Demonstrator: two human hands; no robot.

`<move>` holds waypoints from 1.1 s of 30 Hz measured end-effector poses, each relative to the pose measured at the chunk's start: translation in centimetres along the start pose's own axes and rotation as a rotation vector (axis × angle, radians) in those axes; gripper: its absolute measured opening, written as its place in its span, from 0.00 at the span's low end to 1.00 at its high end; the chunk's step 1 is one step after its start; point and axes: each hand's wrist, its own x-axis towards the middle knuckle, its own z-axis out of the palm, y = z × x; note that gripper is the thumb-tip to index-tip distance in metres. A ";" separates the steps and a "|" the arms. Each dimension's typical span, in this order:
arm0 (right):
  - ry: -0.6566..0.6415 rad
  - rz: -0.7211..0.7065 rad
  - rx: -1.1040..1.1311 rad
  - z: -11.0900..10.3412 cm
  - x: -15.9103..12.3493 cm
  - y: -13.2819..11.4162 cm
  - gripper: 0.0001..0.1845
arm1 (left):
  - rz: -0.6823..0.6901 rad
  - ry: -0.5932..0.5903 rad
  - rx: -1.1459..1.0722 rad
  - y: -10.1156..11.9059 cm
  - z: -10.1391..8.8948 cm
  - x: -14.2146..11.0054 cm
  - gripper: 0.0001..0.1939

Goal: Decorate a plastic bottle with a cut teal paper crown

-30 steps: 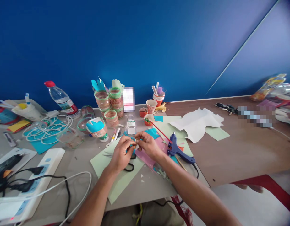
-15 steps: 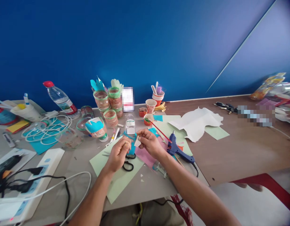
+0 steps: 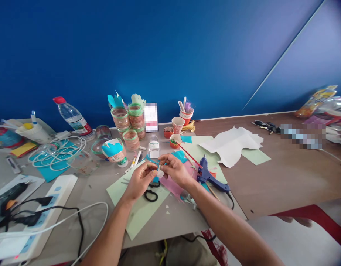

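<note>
The left hand (image 3: pixel 139 181), apart half a second ago, is now touching the small white piece (image 3: pixel 160 172) the right hand (image 3: pixel 174 170) is pinching; whether the left is gripping is unclear.

White scrap (image 3: pixel 160 173), black scissor handles (image 3: pixel 151 200), blue glue gun (image 3: pixel 205 174), pale-green sheet (image 3: pixel 137 218)

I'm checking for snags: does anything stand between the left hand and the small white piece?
Nothing visible: the left hand is up against the white piece, which the right hand pinches. The scissors lie below.
</note>
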 end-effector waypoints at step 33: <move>-0.592 -0.476 -1.355 2.3 -2.5 -0.8 0.12 | 0.147 0.584 -0.059 -0.5 -2.0 1.2 0.09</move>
